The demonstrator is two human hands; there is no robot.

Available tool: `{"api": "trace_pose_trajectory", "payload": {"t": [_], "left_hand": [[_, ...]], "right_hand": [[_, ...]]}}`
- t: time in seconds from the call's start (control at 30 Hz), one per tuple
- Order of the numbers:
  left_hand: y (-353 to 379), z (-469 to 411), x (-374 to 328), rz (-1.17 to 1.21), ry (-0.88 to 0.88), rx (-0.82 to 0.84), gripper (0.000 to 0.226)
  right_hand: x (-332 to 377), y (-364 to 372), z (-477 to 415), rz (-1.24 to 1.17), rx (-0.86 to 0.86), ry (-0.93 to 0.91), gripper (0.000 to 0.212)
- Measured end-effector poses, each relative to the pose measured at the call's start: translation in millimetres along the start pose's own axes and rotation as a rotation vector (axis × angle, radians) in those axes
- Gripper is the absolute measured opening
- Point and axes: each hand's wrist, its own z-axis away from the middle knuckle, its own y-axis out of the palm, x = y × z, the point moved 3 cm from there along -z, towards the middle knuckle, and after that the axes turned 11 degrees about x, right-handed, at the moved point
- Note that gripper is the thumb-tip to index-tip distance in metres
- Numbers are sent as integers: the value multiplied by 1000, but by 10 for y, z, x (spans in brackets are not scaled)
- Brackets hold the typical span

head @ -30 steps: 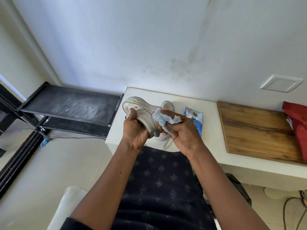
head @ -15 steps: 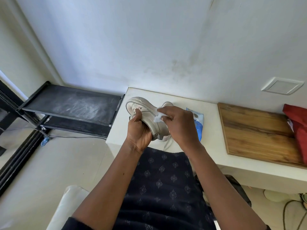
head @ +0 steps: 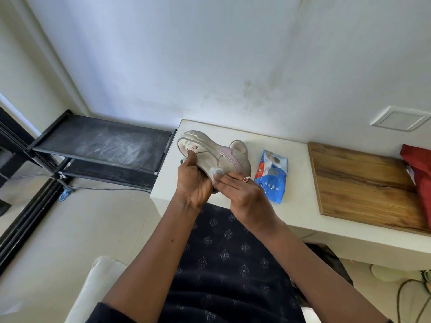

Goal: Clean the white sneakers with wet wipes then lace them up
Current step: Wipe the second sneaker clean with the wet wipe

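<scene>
Head view, single camera. White sneaker (head: 217,157) is held up over the near-left corner of the white table (head: 293,206), at frame centre. Its long axis runs from upper left down to lower right.

Left hand (head: 193,180) grips the sneaker's left half, fingers curled under it and thumb on the upper. Right hand (head: 242,194) lies just below the sneaker's lower right edge, fingers straight, pressing a wet wipe (head: 215,171) against that edge; its thumb is hidden.

The second sneaker (head: 239,146) sits on the table behind. The wipes pack (head: 271,176) lies to the right, nearer the right hand.

Judgement: wiping in progress, lacing not started. The next stroke probably follows the long axis.
</scene>
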Motion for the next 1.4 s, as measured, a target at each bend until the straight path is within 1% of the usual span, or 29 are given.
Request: {"api": "trace_pose_trajectory", "payload": {"t": [0.17, 0.37, 0.47, 0.57, 0.63, 0.77, 0.9, 1.07, 1.17, 1.23, 1.33, 1.4], "left_hand": [[-49, 3, 64, 26, -32, -1, 66], [-18, 41, 93, -2, -71, -16, 69], [-10, 53, 139, 16, -101, -10, 77], [-29, 47, 181, 26, -145, 2, 81], [-32, 49, 189, 23, -145, 4, 77], [-49, 10, 168, 33, -118, 1, 72], [-83, -55, 127, 57, -45, 7, 66], [-92, -55, 121, -4, -48, -12, 67], [-131, -38, 129, -46, -56, -37, 68], [-125, -16, 168, -39, -75, -22, 70], [-117, 0, 171, -24, -61, -6, 71], [-147, -10, 132, -2, -33, -19, 69]], "right_hand": [[29, -9, -76, -57, -75, 32, 33], [-92, 104, -240, -223, -52, 189, 31], [-124, 136, -296, -264, -27, 243, 19], [-137, 134, -319, -295, -24, 280, 23], [-153, 128, -292, -293, -9, 251, 24], [-180, 54, -144, -308, -34, 114, 32], [-183, 41, 43, -358, -72, 48, 25], [-216, 119, -6, -306, -79, 92, 17], [-174, 136, -184, -265, -59, 154, 16], [-203, 138, -323, -258, -55, 222, 15], [-216, 141, -447, -224, -23, 290, 18], [-156, 123, -419, -206, -15, 253, 26]]}}
